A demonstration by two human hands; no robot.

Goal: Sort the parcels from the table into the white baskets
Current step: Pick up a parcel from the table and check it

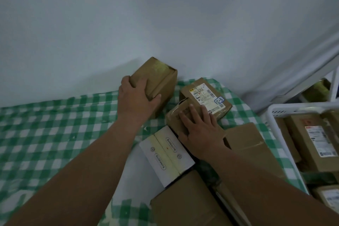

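Observation:
A plain brown parcel (157, 80) stands tilted near the wall on the green checked table (55, 128); my left hand (135, 99) grips its near end, fingers and thumb curled round it. My right hand (200, 126) lies flat, fingers spread, on a small brown parcel (176, 113). Behind that sits a brown parcel (207, 95) with a shipping label marked "53". A white parcel (165, 154) lies between my forearms. A white basket (275, 115) at the right edge holds several labelled brown parcels.
More brown parcels lie near the table's right side (251, 139) and front (185, 203), partly under my right forearm. A pale wall rises directly behind the table. A white shelf frame (326, 71) stands at the far right with a box behind it.

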